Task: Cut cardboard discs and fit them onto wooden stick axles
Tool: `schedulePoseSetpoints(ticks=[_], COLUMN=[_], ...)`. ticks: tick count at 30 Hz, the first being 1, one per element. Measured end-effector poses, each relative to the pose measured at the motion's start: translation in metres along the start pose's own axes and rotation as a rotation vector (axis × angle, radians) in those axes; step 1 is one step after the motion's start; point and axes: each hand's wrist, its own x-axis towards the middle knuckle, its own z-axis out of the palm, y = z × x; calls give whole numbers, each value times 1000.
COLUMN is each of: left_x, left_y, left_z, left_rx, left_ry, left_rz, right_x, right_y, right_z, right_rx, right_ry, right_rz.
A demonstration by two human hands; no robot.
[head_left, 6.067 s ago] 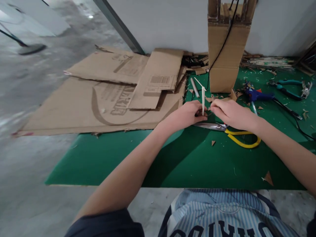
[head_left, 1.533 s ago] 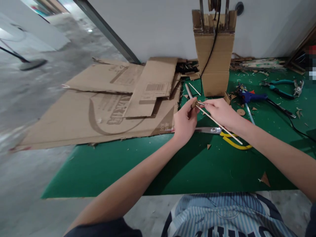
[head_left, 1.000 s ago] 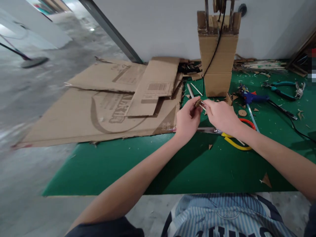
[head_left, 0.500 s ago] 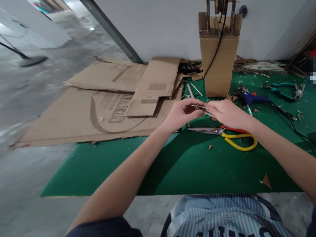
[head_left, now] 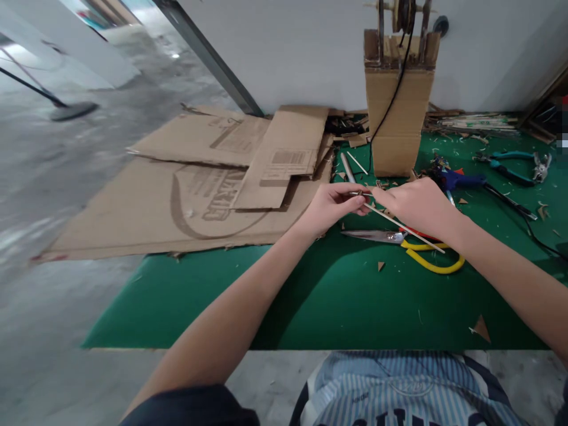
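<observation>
My left hand (head_left: 332, 207) is closed in a pinch around a small brown piece (head_left: 360, 194) and one end of a thin wooden stick (head_left: 406, 225). The stick slants down to the right, beneath my right hand (head_left: 423, 207). That hand is closed too, its fingertips at a thin metallic rod (head_left: 368, 194) which runs toward the brown piece; my fingers hide most of it. Just below both hands lie scissors (head_left: 386, 236) with yellow and red handles, the stick crossing over them.
A cardboard tower (head_left: 394, 118) with a spool and black cord stands behind my hands. Flattened cardboard (head_left: 133, 207) covers the table's left side. At right lie a blue glue gun (head_left: 465, 180) and teal pliers (head_left: 515, 168). Scraps dot the green tabletop (head_left: 199, 307).
The wooden stick now shows at full slant, pointing down right over the scissors. My right hand has turned, knuckles higher and fingers curled more. The view has shifted slightly.
</observation>
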Motion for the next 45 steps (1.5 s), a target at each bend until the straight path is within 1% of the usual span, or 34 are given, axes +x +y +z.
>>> schedulePoseSetpoints(ticks=[2,3,5,7,8,9,10,11,12,13,15,16,17,19,21,22,23,25,28,29,30,31,32,33,35,37,38,39,41,42,43,45], left_x=[1,1,0,-1,-2,-2,-3,-3,-3,-2,-2,-2,-1,-1,-1,-1,-1,-2,-3,-3,-3,-3,-2,-2,-1,0,1,1,1,1,0,0], left_y=[-2,-2,0,2,3,4,4,4,5,4,4,3,2,1,0,0,0,2,7,7,8,8,8,7,6,5,4,4,3,4,4,6], left_z=[1,2,5,8,10,11,12,12,11,11,8,7,6,4,4,4,4,5,7,8,8,9,9,9,9,9,9,9,9,9,10,10], left_rx=[-20,-29,-43,-47,-44,-39,-32,-27,-25,-28,-44,-53,-58,-57,-53,-56,-63,-80,-92,-90,-88,-88,-95,-108,-155,-203,-219,-229,-234,-235,-238,-246], left_ry=[-14,-30,-55,-62,-59,-53,-47,-40,-28,-15,12,25,34,39,39,38,37,32,18,14,14,20,32,50,97,130,135,135,131,131,128,110], left_rz=[-6,-2,18,39,45,48,50,51,51,49,40,36,33,28,23,21,21,29,46,49,51,51,50,48,44,36,29,20,4,-2,-7,-14], right_x=[2,3,6,7,7,7,7,6,5,4,1,0,-1,-2,-2,-1,-1,1,4,5,5,6,5,5,3,0,0,-1,0,0,1,3], right_y=[2,4,10,17,19,21,22,22,20,19,14,12,10,8,8,9,10,14,22,24,26,26,25,23,18,14,13,13,12,13,14,18], right_z=[-2,-4,-7,-9,-9,-9,-9,-9,-10,-10,-11,-11,-10,-9,-9,-9,-10,-11,-10,-9,-8,-7,-7,-7,-6,-5,-4,-3,-2,-2,-3,-5], right_rx=[141,272,624,962,1076,1139,1145,1089,978,821,455,297,176,52,62,119,217,509,974,1068,1106,1082,995,850,460,114,6,-54,-42,33,154,517], right_ry=[-29,-54,-119,-222,-278,-314,-326,-305,-252,-182,-44,3,34,56,50,40,25,-41,-204,-256,-276,-268,-230,-168,-26,65,88,95,87,75,52,-34], right_rz=[38,63,127,227,274,304,302,269,214,154,50,17,-9,-45,-39,-21,3,64,148,155,154,141,120,93,23,-48,-80,-101,-94,-69,-38,25])
